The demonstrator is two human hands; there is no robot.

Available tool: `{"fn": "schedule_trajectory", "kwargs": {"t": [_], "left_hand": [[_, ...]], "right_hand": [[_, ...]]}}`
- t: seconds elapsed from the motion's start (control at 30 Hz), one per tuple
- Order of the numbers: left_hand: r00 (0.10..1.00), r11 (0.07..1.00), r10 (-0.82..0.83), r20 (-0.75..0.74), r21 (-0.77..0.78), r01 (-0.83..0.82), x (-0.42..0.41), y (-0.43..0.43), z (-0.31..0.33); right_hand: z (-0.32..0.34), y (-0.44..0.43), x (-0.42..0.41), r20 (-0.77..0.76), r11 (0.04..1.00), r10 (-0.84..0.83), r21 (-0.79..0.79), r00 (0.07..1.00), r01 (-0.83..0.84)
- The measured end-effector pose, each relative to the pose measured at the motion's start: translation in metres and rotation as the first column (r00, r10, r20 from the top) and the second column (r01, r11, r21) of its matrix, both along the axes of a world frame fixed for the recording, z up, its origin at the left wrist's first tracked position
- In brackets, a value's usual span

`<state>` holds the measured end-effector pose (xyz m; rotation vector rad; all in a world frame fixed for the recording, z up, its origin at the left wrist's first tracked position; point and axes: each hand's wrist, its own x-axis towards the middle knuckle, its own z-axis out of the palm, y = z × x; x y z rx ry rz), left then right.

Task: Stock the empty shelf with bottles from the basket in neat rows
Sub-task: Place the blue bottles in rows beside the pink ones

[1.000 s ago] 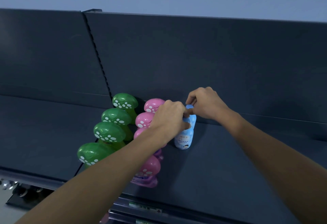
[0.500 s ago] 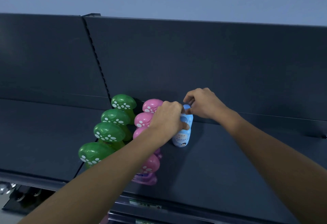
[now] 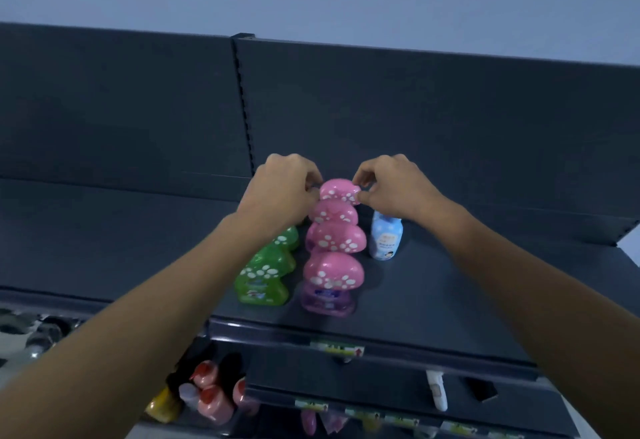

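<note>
On the dark shelf (image 3: 433,300) stand a row of green mushroom-capped bottles (image 3: 265,274) and, to its right, a row of pink mushroom-capped bottles (image 3: 334,272). A small light-blue bottle (image 3: 385,239) stands alone to the right of the pink row. My left hand (image 3: 282,187) and my right hand (image 3: 391,185) pinch the cap of the rearmost pink bottle (image 3: 339,190) from either side. My left forearm hides the back of the green row.
The shelf's dark back panel (image 3: 415,119) rises just behind the bottles. Below the shelf edge, lower shelves hold several red, pink and yellow bottles (image 3: 207,397) and a white bottle (image 3: 437,393). The basket is out of view.
Both hands let go of the light-blue bottle and moved left onto the rearmost pink bottle's cap. The view has tilted down, showing the lower shelves.
</note>
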<state>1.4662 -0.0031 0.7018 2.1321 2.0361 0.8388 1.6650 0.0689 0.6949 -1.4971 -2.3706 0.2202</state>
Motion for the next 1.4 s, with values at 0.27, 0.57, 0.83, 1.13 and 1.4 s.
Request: {"fn": "schedule_trajectory", "kwargs": {"t": [0.27, 0.57, 0.83, 1.13, 1.4], "left_hand": [[0.999, 0.995, -0.036, -0.027, -0.097, 0.033, -0.098, -0.092, -0.014], [0.999, 0.960, -0.033, -0.018, -0.280, 0.027, -0.197, -0.191, -0.087], [0.995, 0.832, -0.043, -0.091, -0.555, -0.015, -0.238, -0.248, -0.234], [0.988, 0.695, -0.079, -0.132, -0.718, -0.041, -0.244, -0.281, -0.406], [0.953, 0.741, -0.103, -0.285, -0.661, -0.118, -0.242, -0.266, -0.503]], "right_hand": [[-0.003, -0.115, -0.087, -0.036, 1.000, 0.017, 0.007, 0.999, -0.017], [-0.061, -0.227, -0.196, 0.022, 0.993, 0.043, -0.111, 0.999, -0.040], [-0.207, -0.286, -0.248, 0.085, 0.954, 0.092, -0.294, 0.992, -0.063], [-0.395, -0.324, -0.281, 0.172, 0.896, 0.083, -0.444, 0.982, 0.002], [-0.511, -0.321, -0.296, 0.265, 0.886, 0.153, -0.463, 0.952, -0.014]]}}
